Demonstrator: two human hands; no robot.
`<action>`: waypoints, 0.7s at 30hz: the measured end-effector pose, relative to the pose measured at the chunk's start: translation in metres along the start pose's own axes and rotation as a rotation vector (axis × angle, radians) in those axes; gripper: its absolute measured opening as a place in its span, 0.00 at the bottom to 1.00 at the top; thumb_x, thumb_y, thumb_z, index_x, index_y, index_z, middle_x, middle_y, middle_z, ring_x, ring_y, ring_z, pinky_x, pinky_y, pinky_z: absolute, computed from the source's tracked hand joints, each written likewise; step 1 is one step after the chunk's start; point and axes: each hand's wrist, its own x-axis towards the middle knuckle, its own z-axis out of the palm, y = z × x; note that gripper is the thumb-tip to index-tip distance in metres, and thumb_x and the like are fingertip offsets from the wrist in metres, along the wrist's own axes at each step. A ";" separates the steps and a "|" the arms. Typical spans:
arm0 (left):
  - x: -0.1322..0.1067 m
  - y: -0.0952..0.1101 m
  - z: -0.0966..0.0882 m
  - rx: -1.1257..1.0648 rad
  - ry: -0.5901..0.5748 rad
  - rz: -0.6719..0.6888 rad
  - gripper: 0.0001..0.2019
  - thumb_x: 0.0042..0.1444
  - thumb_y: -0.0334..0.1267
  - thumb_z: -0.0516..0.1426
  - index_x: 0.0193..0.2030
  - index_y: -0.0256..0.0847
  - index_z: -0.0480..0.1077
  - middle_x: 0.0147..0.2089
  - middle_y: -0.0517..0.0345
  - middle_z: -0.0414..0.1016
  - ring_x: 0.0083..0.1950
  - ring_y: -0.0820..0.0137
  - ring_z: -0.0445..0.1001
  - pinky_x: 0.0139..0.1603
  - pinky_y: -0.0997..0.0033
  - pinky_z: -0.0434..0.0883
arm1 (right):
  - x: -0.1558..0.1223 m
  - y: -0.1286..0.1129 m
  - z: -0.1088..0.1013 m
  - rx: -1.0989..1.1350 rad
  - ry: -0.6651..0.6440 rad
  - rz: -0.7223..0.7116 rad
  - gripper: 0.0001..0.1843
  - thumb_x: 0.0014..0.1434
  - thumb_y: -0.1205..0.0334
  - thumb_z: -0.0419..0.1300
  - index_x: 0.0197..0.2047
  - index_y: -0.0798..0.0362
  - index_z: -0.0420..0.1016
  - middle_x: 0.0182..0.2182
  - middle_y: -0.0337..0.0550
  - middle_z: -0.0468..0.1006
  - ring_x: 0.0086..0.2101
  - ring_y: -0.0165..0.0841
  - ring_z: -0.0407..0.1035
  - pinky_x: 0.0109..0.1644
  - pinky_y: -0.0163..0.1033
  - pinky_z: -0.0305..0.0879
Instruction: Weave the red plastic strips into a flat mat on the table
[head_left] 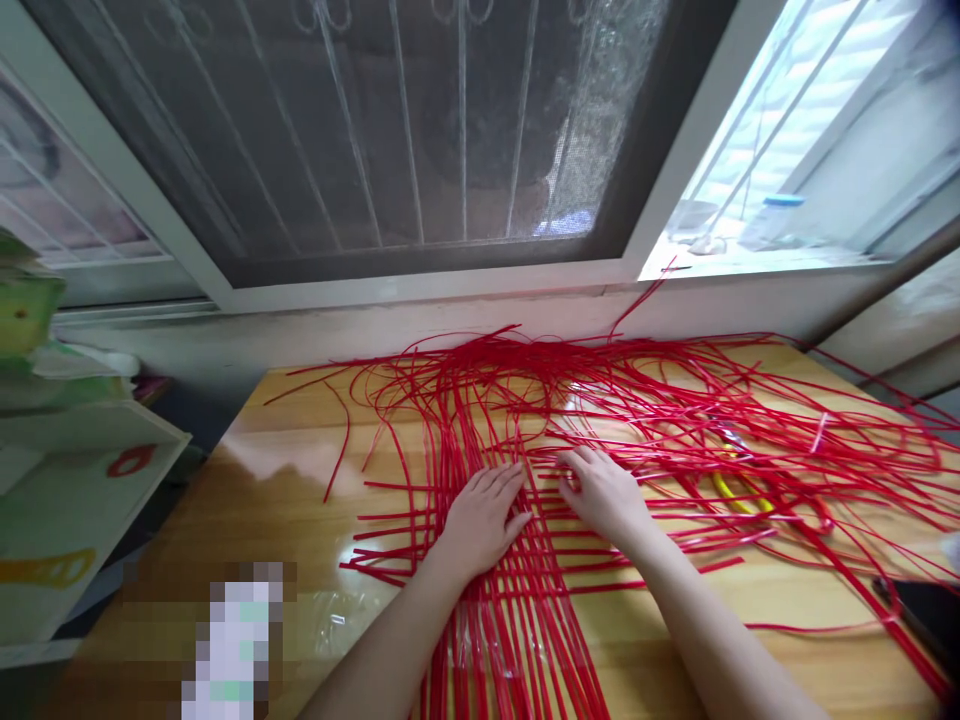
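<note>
Many thin red plastic strips (525, 420) lie spread over a glossy wooden table (262, 500), some crossed into a flat woven patch in front of me. My left hand (480, 520) lies flat and open on the woven strips, fingers stretched forward. My right hand (604, 490) rests just to its right, fingers curled and pinching a red strip near the weave's edge. Loose strips fan out to the right and toward the window.
A yellow-handled tool (739, 495) lies under strips at the right. A dark flat object (926, 610) sits at the right table edge. A window with a screen and bars (412, 130) stands behind. Shelving with green and white items (60, 450) is at the left.
</note>
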 end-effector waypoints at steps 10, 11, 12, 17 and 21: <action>-0.001 -0.004 0.007 -0.010 0.079 -0.010 0.23 0.56 0.48 0.48 0.56 0.39 0.58 0.61 0.52 0.58 0.61 0.66 0.55 0.61 0.61 0.57 | 0.002 0.005 0.005 0.023 -0.024 -0.043 0.08 0.51 0.68 0.51 0.34 0.52 0.69 0.32 0.44 0.71 0.37 0.37 0.64 0.39 0.39 0.60; 0.000 -0.004 0.007 -0.018 0.080 -0.019 0.23 0.56 0.48 0.49 0.55 0.39 0.58 0.60 0.52 0.60 0.61 0.66 0.56 0.60 0.61 0.58 | 0.002 0.006 0.006 0.035 -0.014 -0.034 0.08 0.51 0.69 0.51 0.33 0.53 0.69 0.31 0.45 0.71 0.36 0.37 0.65 0.40 0.40 0.61; 0.000 -0.003 0.007 -0.024 0.078 -0.029 0.23 0.55 0.48 0.49 0.55 0.39 0.58 0.59 0.51 0.61 0.60 0.66 0.57 0.60 0.60 0.58 | 0.002 0.006 0.007 0.063 0.003 -0.023 0.08 0.52 0.69 0.50 0.33 0.53 0.69 0.31 0.45 0.72 0.36 0.37 0.65 0.39 0.40 0.61; 0.002 0.000 0.003 -0.052 0.061 -0.054 0.24 0.54 0.46 0.51 0.56 0.40 0.56 0.58 0.50 0.61 0.59 0.64 0.58 0.59 0.58 0.58 | 0.003 0.000 0.011 0.504 0.166 0.003 0.09 0.58 0.63 0.48 0.37 0.51 0.68 0.35 0.44 0.73 0.36 0.34 0.67 0.39 0.38 0.64; 0.002 0.001 0.000 -0.074 0.055 -0.057 0.21 0.52 0.43 0.53 0.53 0.41 0.59 0.57 0.51 0.62 0.59 0.64 0.58 0.59 0.60 0.58 | 0.004 -0.013 0.016 0.806 0.114 -0.024 0.07 0.57 0.60 0.51 0.37 0.52 0.68 0.33 0.42 0.74 0.35 0.32 0.68 0.39 0.36 0.65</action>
